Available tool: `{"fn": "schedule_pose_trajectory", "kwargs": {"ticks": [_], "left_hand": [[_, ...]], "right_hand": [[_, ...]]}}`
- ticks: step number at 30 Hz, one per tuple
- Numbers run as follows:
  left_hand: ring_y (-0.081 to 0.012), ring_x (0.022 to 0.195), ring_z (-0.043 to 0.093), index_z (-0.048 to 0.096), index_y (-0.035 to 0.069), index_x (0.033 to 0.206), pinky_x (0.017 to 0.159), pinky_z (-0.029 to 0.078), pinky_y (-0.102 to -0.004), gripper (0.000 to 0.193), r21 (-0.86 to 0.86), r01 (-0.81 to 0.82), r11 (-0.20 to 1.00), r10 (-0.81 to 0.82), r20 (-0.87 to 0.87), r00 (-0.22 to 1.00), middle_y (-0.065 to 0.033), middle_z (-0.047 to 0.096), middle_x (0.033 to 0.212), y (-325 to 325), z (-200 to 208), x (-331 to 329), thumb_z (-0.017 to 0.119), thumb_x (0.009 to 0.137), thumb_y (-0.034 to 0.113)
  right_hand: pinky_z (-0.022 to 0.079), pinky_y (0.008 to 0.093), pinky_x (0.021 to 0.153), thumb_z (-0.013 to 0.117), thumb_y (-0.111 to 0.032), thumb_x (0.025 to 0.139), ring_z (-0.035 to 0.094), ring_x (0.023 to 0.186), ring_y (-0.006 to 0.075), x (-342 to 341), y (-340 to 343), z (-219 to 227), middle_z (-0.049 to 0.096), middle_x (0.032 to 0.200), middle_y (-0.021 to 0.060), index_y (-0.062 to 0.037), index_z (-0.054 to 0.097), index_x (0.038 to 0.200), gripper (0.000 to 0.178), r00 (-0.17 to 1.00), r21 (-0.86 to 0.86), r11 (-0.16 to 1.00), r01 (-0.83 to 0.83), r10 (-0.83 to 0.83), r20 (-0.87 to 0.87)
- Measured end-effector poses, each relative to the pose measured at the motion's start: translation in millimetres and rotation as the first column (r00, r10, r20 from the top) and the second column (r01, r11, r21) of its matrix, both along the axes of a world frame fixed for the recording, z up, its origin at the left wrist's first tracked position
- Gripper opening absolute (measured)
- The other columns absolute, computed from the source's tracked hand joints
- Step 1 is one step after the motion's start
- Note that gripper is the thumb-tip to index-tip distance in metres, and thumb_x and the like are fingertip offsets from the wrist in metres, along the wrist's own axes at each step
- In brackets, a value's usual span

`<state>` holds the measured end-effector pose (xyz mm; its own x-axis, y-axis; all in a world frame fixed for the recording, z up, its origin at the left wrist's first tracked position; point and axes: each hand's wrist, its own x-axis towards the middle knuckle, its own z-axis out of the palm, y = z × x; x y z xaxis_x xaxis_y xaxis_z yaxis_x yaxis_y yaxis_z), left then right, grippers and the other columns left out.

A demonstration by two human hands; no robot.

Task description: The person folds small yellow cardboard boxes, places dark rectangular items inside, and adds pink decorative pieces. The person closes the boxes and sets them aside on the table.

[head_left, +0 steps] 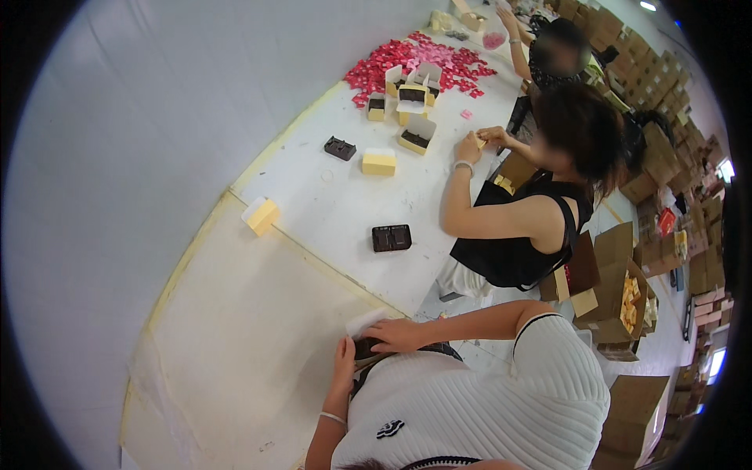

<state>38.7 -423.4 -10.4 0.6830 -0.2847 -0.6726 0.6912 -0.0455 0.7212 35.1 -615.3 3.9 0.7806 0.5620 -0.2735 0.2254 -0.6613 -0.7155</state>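
Observation:
Close to my body, at the table's near edge, a small carton (368, 322) stands with its white flap raised. A dark plastic tray (364, 348) shows inside it. My left hand (343, 363) grips the carton's left side, its fingers closed along the edge. Over the dark tray lies my right hand (395, 335), fingers bent down onto it and partly covering it. The carton's lower part is hidden by my hands and shirt. Farther up the table sits a loose black tray (392, 238), and a closed yellow carton (262, 216) with a white flap lies near the far left edge.
Another yellow carton (379, 163), a black tray (340, 148) and several open cartons (416, 135) stand farther off, before a pile of red and pink packets (384, 69). A co-worker in black (509, 211) sits to the right, handling something small. Cardboard boxes (615, 298) stand behind.

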Motion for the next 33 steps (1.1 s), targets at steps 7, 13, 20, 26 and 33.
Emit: {"fn": "schedule_pose_trajectory", "kwargs": {"ticks": [7,13,20,26,33], "left_hand": [[-0.0111,0.08,0.053,0.045,0.009,0.118,0.058,0.045,-0.0256,0.043,-0.115,-0.039,0.993,0.029,-0.084,0.996,-0.0038,0.053,0.102,-4,-1,0,0.043,0.091,0.043],[-0.0158,0.092,0.051,0.042,0.004,0.12,0.073,0.045,-0.0278,0.043,-0.121,0.061,0.991,-0.064,-0.019,0.998,-0.0077,0.051,0.108,-3,-8,-5,0.054,0.087,0.028],[-0.0213,0.113,0.043,0.031,-0.004,0.129,0.095,0.034,-0.0314,0.054,-0.031,-0.176,0.984,0.175,0.369,0.913,-0.0133,0.042,0.126,-5,8,27,0.055,0.082,0.008],[-0.0205,0.107,0.047,0.033,-0.003,0.127,0.087,0.042,-0.0303,0.048,-0.079,-0.332,0.94,0.293,0.683,0.668,-0.0135,0.04,0.123,-23,100,49,0.055,0.085,0.008],[-0.0147,0.098,0.048,0.037,0.002,0.124,0.077,0.045,-0.0247,0.045,-0.212,-0.283,0.936,0.345,0.719,0.603,-0.0082,0.038,0.12,-21,138,59,0.056,0.084,0.007]], "right_hand": [[0.045,0.0394,0.077,0.051,-0.03,0.085,0.052,0.095,0.0306,-11,-5,4,0.052,0.103,0.0139,-0.0058,0.045,0.113,0.038,0.96,-0.04,0.999,-0.034,0.044,0.278],[0.044,0.0409,0.074,0.049,-0.032,0.085,0.053,0.089,0.0323,-6,1,-15,0.053,0.096,0.0157,-0.0034,0.046,0.108,0.037,0.943,-0.074,0.986,-0.149,0.164,0.289],[0.038,0.0399,0.085,0.056,-0.021,0.081,0.045,0.1,0.0348,34,-13,40,0.05,0.104,0.0184,-0.0025,0.05,0.101,0.028,0.845,0.372,0.909,0.188,-0.343,0.411],[0.03,0.0359,0.098,0.051,-0.018,0.087,0.036,0.118,0.0236,61,-2,86,0.041,0.123,0.0103,-0.006,0.049,0.118,0.033,0.832,0.727,0.588,0.355,-0.553,0.041],[0.037,0.0253,0.087,0.049,-0.009,0.088,0.046,0.102,0.011,81,0,132,0.046,0.117,0.0046,-0.007,0.049,0.115,0.027,0.845,0.749,0.41,0.52,-0.374,-0.382]]}}
